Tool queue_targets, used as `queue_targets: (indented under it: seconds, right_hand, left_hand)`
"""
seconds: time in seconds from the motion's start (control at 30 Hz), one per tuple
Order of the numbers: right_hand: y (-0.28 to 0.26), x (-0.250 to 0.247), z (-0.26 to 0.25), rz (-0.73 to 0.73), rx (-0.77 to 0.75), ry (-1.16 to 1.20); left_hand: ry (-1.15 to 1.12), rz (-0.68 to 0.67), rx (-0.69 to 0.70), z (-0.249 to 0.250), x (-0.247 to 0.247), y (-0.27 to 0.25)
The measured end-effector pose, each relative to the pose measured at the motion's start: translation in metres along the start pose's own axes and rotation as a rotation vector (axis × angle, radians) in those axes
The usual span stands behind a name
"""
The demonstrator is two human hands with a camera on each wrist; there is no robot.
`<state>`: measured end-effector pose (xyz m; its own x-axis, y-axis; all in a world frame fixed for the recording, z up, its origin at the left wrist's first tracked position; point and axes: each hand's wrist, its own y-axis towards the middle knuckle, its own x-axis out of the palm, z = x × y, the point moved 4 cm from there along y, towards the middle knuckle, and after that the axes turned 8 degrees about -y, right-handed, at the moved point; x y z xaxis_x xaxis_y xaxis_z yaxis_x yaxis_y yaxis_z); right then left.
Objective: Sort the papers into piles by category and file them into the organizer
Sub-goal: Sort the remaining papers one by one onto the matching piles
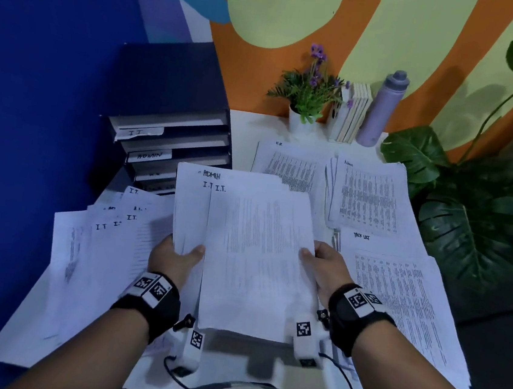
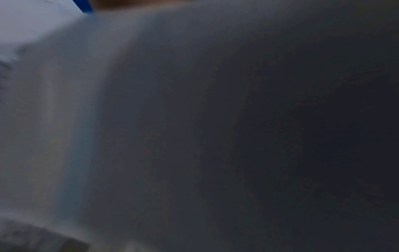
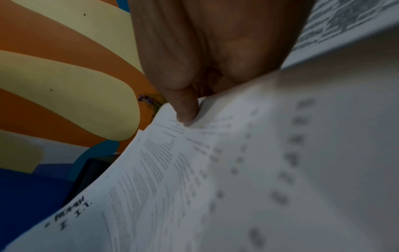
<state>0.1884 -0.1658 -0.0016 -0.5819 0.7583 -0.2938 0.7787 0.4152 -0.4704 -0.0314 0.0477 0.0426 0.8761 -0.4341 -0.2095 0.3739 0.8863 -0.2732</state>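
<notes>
I hold a sheaf of printed papers (image 1: 252, 251) upright over the desk; its top sheets read "I.T." and one behind reads "ADMIN". My left hand (image 1: 179, 254) grips the sheaf's left edge, thumb on front. My right hand (image 1: 321, 261) pinches the front I.T. sheet (image 3: 215, 170) at its right edge, thumb (image 3: 185, 109) pressed on the print. The dark organizer (image 1: 173, 128) stands at the back left, its trays labelled "I.T." and "ADMIN". Sorted piles lie on the desk: I.T. sheets (image 1: 101, 241) at left, H.R. (image 1: 290, 166), Admin (image 1: 369, 196) and Task List (image 1: 397, 288). The left wrist view is dark and blurred.
A potted purple flower (image 1: 310, 89), a few upright books (image 1: 352, 112) and a lilac bottle (image 1: 381, 109) stand along the back wall. A large leafy plant (image 1: 482, 202) crowds the desk's right edge. A blue wall (image 1: 36, 108) closes the left side.
</notes>
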Motion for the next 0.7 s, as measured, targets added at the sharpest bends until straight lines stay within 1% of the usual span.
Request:
queue_targets:
  seconds: [0.07, 0.17, 0.27, 0.4, 0.47, 0.6, 0.7]
  right_hand:
    - [-0.004, 0.011, -0.007, -0.005, -0.018, -0.022]
    - [-0.006, 0.019, -0.011, 0.039, -0.013, -0.017]
    - [-0.002, 0.023, -0.010, 0.069, -0.032, -0.063]
    - [0.001, 0.017, -0.010, 0.160, -0.008, -0.123]
    - [0.003, 0.010, -0.012, 0.200, -0.053, -0.211]
    - [0.004, -0.002, -0.015, 0.275, -0.098, -0.513]
    - [0.003, -0.004, -0.018, 0.323, -0.095, -0.603]
  left_hand:
    - [-0.022, 0.015, -0.022, -0.002, -0.004, 0.002]
    - [-0.025, 0.048, -0.042, -0.004, -0.013, 0.006]
    - [-0.003, 0.044, -0.065, -0.006, -0.020, 0.009]
    - [0.023, 0.085, -0.064, -0.006, -0.034, 0.016]
    - [0.064, 0.137, -0.033, -0.004, -0.048, 0.022]
    - [0.122, 0.229, 0.027, 0.004, -0.080, 0.035]
    - [0.152, 0.277, 0.082, 0.015, -0.098, 0.041]
